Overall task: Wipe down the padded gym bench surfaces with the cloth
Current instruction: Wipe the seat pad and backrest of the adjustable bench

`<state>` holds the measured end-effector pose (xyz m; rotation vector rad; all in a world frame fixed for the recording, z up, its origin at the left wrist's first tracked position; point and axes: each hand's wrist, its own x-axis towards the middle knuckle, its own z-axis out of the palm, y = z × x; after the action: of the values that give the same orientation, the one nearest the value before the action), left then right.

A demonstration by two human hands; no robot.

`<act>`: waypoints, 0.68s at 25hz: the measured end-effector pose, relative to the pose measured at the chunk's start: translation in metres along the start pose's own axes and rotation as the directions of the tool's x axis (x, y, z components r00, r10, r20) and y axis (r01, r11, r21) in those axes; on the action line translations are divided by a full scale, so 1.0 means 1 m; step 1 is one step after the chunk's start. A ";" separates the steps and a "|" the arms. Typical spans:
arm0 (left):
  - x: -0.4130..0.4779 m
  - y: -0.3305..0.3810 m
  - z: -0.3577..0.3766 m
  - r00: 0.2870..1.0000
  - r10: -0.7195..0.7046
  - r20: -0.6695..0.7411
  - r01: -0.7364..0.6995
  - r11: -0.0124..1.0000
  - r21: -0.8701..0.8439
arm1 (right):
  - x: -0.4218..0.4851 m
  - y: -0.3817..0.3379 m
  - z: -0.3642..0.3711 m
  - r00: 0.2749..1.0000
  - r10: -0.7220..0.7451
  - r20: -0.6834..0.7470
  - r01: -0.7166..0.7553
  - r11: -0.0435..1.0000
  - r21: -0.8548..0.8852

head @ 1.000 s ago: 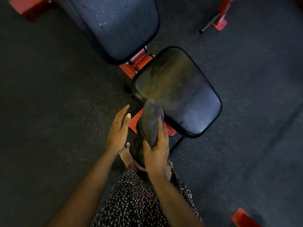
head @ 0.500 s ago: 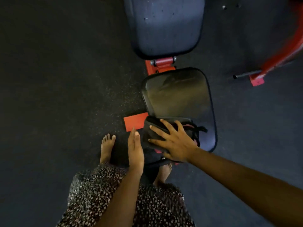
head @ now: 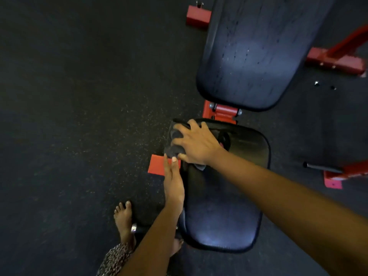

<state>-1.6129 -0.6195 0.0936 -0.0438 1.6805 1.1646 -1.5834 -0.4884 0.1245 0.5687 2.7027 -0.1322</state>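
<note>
The black padded seat pad [head: 223, 206] lies in front of me, with the larger black back pad [head: 249, 56] beyond it. A dark grey cloth [head: 175, 151] is bunched at the seat pad's far left corner. My right hand [head: 196, 144] presses down on the cloth with fingers spread. With its fingers straight, my left hand [head: 173, 182] lies along the seat pad's left edge, fingertips close to the cloth.
Red frame parts show: a hinge bracket [head: 225, 112] between the pads, a foot [head: 157, 164] left of the seat, a block [head: 198, 15] at the back, rack legs [head: 338, 60] on the right. My bare foot [head: 124, 220] stands on the dark speckled floor [head: 79, 116].
My right hand has carried the cloth from the seat pad's near end to its far left corner. The view has shifted, and my left hand has stayed by the seat's left edge.
</note>
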 end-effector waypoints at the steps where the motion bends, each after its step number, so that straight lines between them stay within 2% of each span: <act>1: 0.005 0.006 0.010 0.999 0.039 -0.003 -0.039 0.999 0.033 | 0.008 0.011 -0.004 0.999 0.032 0.004 -0.032 0.999 0.012; 4: 0.019 0.016 0.032 0.989 0.147 0.002 -0.145 0.975 0.169 | 0.021 0.040 -0.004 0.988 0.156 0.015 -0.157 0.981 0.116; 7: 0.018 0.006 0.040 0.974 0.226 0.004 -0.196 0.833 0.518 | 0.020 0.059 0.002 0.966 0.257 0.010 -0.252 0.938 0.239; 8: 0.018 0.004 0.039 0.968 0.252 -0.003 -0.205 0.793 0.574 | 0.018 0.063 0.006 0.961 0.278 -0.006 -0.267 0.927 0.265; 12: 0.017 0.003 0.043 0.953 0.303 -0.019 -0.226 0.751 0.621 | -0.006 0.092 0.021 0.900 0.434 -0.051 -0.382 0.838 0.389; 17: 0.017 0.003 0.044 0.935 0.352 -0.043 -0.243 0.725 0.644 | -0.064 0.130 0.046 0.815 0.579 -0.018 -0.499 0.718 0.486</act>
<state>-1.5903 -0.5789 0.0837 0.5956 2.2155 0.7697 -1.4603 -0.4011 0.1042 1.5618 2.5221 -0.6026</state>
